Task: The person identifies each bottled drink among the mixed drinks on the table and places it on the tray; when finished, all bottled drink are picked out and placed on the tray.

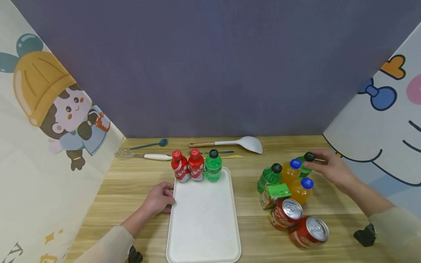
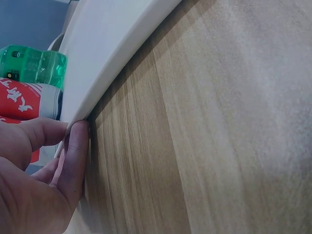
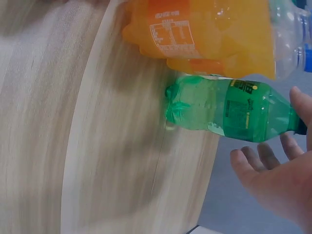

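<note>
My left hand (image 1: pixel 160 198) pinches the left rim of a white tray (image 1: pixel 204 219); the left wrist view shows thumb and fingers at the rim (image 2: pixel 105 73). Two red bottles (image 1: pixel 181 166) (image 1: pixel 196 165) and a green soda bottle (image 1: pixel 213 166) stand upright at the tray's far end. My right hand (image 1: pixel 329 170) is at another green soda bottle (image 3: pixel 234 109), at the back of a drinks group. In the right wrist view its thumb is by the bottle's neck, and the other fingers are spread below, apart from the bottle's body.
Beside that bottle stand two orange drinks (image 1: pixel 291 171) (image 1: pixel 301 191), a green bottle (image 1: pixel 269 178), a drink carton (image 1: pixel 274 195) and two red cans (image 1: pixel 286 214) (image 1: pixel 309 232). Along the back lie a whisk (image 1: pixel 144 156), a blue spoon (image 1: pixel 149 144) and a white spatula (image 1: pixel 248 143).
</note>
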`<state>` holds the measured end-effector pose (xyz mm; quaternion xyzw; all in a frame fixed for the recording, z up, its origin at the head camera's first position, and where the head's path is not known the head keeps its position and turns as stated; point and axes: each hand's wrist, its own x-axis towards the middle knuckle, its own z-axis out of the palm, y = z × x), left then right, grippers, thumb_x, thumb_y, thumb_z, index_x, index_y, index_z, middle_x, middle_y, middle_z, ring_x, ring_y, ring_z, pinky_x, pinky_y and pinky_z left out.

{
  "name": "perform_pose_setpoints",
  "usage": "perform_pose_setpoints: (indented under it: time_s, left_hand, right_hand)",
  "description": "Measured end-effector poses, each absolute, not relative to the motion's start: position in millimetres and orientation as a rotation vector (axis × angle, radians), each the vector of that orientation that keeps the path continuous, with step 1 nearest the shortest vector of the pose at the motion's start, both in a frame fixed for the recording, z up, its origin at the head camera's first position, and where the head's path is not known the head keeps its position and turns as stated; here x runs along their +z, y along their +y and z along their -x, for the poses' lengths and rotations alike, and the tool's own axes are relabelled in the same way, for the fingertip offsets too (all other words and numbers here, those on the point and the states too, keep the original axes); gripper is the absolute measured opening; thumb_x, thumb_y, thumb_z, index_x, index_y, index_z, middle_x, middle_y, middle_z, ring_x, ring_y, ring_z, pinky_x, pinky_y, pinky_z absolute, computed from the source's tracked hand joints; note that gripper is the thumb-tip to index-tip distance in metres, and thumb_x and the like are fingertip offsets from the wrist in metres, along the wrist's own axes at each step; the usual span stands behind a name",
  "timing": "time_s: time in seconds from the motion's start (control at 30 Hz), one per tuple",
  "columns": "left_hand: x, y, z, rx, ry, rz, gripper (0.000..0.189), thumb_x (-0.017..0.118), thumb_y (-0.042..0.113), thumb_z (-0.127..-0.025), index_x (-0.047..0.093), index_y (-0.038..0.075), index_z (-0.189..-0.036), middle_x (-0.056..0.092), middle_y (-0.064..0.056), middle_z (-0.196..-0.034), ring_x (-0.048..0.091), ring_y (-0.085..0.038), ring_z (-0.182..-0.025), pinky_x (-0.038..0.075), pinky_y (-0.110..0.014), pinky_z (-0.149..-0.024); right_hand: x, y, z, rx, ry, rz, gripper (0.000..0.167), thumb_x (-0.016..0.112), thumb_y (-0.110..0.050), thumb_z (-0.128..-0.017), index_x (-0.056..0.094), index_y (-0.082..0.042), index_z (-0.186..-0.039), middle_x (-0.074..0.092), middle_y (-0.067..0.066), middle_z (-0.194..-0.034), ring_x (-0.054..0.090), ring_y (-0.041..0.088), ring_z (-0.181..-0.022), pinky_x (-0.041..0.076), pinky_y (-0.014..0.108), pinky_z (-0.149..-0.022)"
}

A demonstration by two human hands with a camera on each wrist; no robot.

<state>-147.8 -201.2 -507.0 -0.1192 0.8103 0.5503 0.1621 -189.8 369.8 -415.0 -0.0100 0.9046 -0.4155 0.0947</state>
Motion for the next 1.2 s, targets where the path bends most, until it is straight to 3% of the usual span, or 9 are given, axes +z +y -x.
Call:
perform_pose_setpoints:
  time_s: [0.23, 0.43, 0.5, 0.57, 0.67, 0.73, 0.83, 1.03, 1.2]
  left_hand:
    - [-506, -201, 148, 1.568, 2.317, 0.345, 0.061, 0.068, -0.014, -0.076, 0.056, -0.003, -0.134, 0.059, -0.017, -0.099, 0.065, -0.025, -0.071, 0.065, -0.041, -0.056]
    - [-505, -201, 148, 1.559, 2.317, 0.347, 0.06, 0.069, -0.014, -0.077, 0.056, -0.003, -0.135, 0.058, -0.017, -0.1, 0.065, -0.026, -0.072, 0.065, -0.042, -0.057]
    - [-505, -201, 148, 1.558, 2.32, 0.346, 0.06, 0.069, -0.014, -0.077, 0.055, -0.003, -0.135, 0.058, -0.017, -0.1, 0.065, -0.026, -0.072, 0.065, -0.042, -0.057]
    - [-505, -201, 148, 1.552, 2.323, 0.344, 0.06, 0.069, -0.014, -0.077, 0.055, -0.003, -0.135, 0.058, -0.017, -0.1, 0.065, -0.026, -0.072, 0.065, -0.042, -0.057]
    - [-506, -201, 147, 1.548, 2.326, 0.341, 0.061, 0.069, -0.014, -0.077, 0.055, -0.004, -0.135, 0.059, -0.017, -0.1, 0.065, -0.026, -0.072, 0.065, -0.041, -0.056]
    - [-507, -201, 146, 1.547, 2.326, 0.349, 0.061, 0.069, -0.014, -0.077, 0.055, -0.003, -0.135, 0.059, -0.017, -0.1, 0.065, -0.026, -0.072, 0.065, -0.041, -0.056]
    - [-508, -201, 145, 1.558, 2.322, 0.352, 0.061, 0.069, -0.014, -0.076, 0.055, -0.003, -0.135, 0.059, -0.017, -0.1, 0.065, -0.026, -0.072, 0.065, -0.041, -0.056]
    - [-506, -201, 146, 1.576, 2.322, 0.344, 0.061, 0.069, -0.013, -0.076, 0.056, -0.003, -0.135, 0.059, -0.018, -0.101, 0.064, -0.026, -0.073, 0.065, -0.041, -0.056]
    - [-506, -201, 147, 1.573, 2.318, 0.344, 0.061, 0.069, -0.013, -0.076, 0.056, -0.003, -0.135, 0.059, -0.017, -0.1, 0.065, -0.025, -0.072, 0.065, -0.04, -0.056]
  right_hand:
    - [-418, 364, 188, -1.213, 2.697, 0.027, 0.077, 0.062, -0.045, -0.101, 0.036, 0.007, -0.152, 0.042, 0.035, -0.151, 0.042, 0.059, -0.135, 0.049, 0.067, -0.105]
    - [-422, 363, 190, -1.231, 2.708, 0.013, 0.077, 0.064, -0.045, -0.1, 0.038, 0.006, -0.151, 0.043, 0.034, -0.15, 0.046, 0.055, -0.134, 0.063, 0.03, -0.089]
    - [-425, 364, 190, -1.262, 2.699, 0.004, 0.075, 0.065, -0.044, -0.1, 0.039, 0.005, -0.151, 0.045, 0.032, -0.149, 0.055, 0.045, -0.128, 0.063, 0.023, -0.084]
    - [-429, 364, 191, -1.305, 2.685, -0.003, 0.074, 0.066, -0.042, -0.099, 0.04, 0.005, -0.151, 0.046, 0.032, -0.148, 0.064, 0.024, -0.117, 0.063, 0.021, -0.082]
    - [-435, 366, 192, -1.374, 2.662, -0.015, 0.072, 0.067, -0.04, -0.099, 0.04, 0.005, -0.15, 0.046, 0.031, -0.147, 0.061, -0.005, -0.101, 0.064, 0.025, -0.082]
    - [-438, 366, 192, -1.418, 2.651, -0.017, 0.072, 0.067, -0.038, -0.099, 0.04, 0.005, -0.149, 0.047, 0.03, -0.146, 0.058, -0.012, -0.096, 0.065, 0.027, -0.082]
    - [-441, 367, 192, -1.458, 2.667, -0.024, 0.067, 0.068, -0.035, -0.099, 0.043, 0.005, -0.146, 0.054, 0.022, -0.137, 0.06, -0.011, -0.094, 0.066, 0.03, -0.082]
    - [-438, 368, 192, -1.534, 2.683, -0.02, 0.059, 0.07, -0.03, -0.098, 0.048, 0.005, -0.14, 0.061, -0.015, -0.111, 0.067, -0.001, -0.093, 0.066, 0.03, -0.08]
    - [-435, 369, 192, -1.552, 2.695, -0.017, 0.054, 0.07, -0.028, -0.098, 0.05, 0.003, -0.138, 0.061, -0.02, -0.109, 0.067, -0.002, -0.091, 0.065, 0.026, -0.077]
